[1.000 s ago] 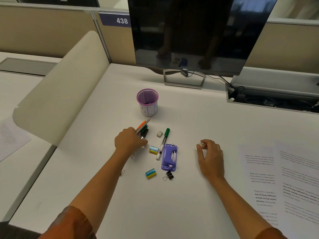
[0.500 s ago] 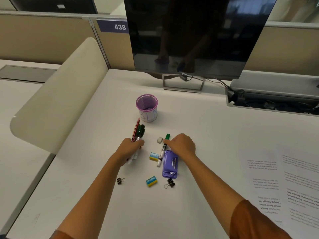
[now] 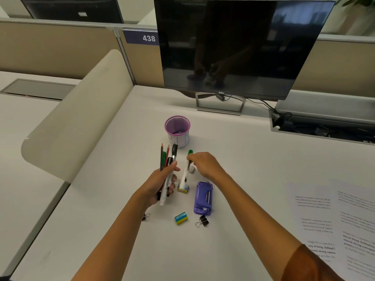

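Observation:
My left hand (image 3: 160, 184) grips a bundle of pens and pencils (image 3: 168, 161), held upright above the white desk (image 3: 121, 230). My right hand (image 3: 205, 165) pinches a green-capped white marker (image 3: 185, 175) and holds it tilted off the desk, its lower end over a small eraser (image 3: 183, 189). A purple mesh pen cup (image 3: 177, 130) stands just beyond both hands. A purple hole punch (image 3: 203, 197) lies to the right of the eraser, below my right hand.
A blue-and-yellow eraser (image 3: 181, 218) and two black binder clips (image 3: 203, 221) (image 3: 145, 216) lie nearer me. A small grey object sits under my right hand. Printed sheets (image 3: 332, 220) lie at the right. A monitor (image 3: 239, 47) stands behind, a beige divider (image 3: 81, 118) at the left.
My left hand has lifted the pen bundle upright. My right hand crossed from the right side of the desk, took hold of the green marker and raised it off the desk.

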`<state>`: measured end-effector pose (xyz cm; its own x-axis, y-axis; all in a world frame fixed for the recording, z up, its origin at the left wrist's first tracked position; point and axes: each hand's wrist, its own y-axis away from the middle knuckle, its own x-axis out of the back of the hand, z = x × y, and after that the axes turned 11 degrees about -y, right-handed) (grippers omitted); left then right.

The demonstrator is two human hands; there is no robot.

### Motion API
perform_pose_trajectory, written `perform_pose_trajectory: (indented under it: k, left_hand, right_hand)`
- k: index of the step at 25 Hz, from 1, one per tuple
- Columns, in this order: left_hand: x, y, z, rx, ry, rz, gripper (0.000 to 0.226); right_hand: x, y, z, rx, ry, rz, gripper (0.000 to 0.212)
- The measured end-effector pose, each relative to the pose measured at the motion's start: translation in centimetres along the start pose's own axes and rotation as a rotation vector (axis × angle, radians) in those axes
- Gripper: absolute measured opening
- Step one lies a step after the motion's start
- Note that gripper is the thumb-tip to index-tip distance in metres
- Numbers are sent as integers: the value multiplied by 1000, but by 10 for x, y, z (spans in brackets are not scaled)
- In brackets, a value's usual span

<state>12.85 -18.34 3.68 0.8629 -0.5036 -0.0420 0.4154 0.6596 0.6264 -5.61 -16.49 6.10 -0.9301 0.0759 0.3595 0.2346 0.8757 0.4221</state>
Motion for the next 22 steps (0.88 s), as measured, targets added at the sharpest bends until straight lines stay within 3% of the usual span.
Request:
perform_pose_trajectory:
  k: [4,8,11,13,15,18,22]
  left_hand:
    - [-17,0,-1,-16,138,-163,66]
    - [-28,0,1,-139,152,-143,54]
    - [-32,1,6,-254,-4,-26,55]
    - [-42,4,11,-356,-170,-17,36]
    - [-59,8,17,-449,-248,-54,22]
    - [-88,1,24,-543,-289,-29,39]
    - [-132,-26,33,-558,-285,15,22]
  right_hand:
    - [-17,17,-9,60,-179,2,37]
    - [-7,27,-9,139,-289,82,28]
    - [4,34,-10,120,-515,45,58]
    - [5,38,-9,186,-571,-83,78]
    - [7,42,-8,278,-502,-107,83]
    - [18,45,-1,367,-472,78,73]
    - [39,42,13,403,-386,251,56]
